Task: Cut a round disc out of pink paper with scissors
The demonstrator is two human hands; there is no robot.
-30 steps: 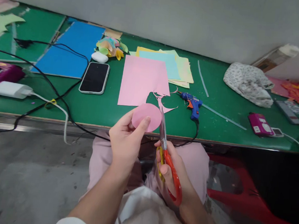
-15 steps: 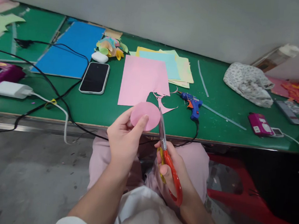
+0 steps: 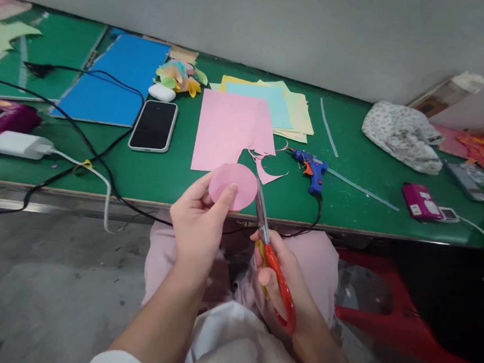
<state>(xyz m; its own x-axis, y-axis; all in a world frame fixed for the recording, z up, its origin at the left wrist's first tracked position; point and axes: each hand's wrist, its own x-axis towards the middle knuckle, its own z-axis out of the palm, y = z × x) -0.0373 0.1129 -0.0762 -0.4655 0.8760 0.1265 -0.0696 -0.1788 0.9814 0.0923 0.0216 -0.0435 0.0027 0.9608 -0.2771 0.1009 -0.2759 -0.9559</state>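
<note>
My left hand (image 3: 200, 217) pinches a round pink paper disc (image 3: 242, 184) between thumb and fingers, just above the table's front edge. In my right hand (image 3: 279, 269) is a pair of scissors (image 3: 281, 286) with one red and one yellow handle. Its blades point up and away from me, beside the disc's right edge; whether they touch the paper I cannot tell. Behind the disc lies a pink paper sheet (image 3: 232, 127) with its lower right corner cut into. A curved pink offcut (image 3: 268, 175) rests near that corner.
Right of the paper lies a blue glue gun (image 3: 313, 168) with a glue stick in it. A phone (image 3: 153, 127), a blue board (image 3: 115, 80), paper petals (image 3: 179, 76) and black cables (image 3: 96, 154) are on the left. A floral cloth (image 3: 401, 133) sits farther right.
My left hand and the pink disc have shifted slightly left, widening the space to the scissor blades. The scissors have hardly moved.
</note>
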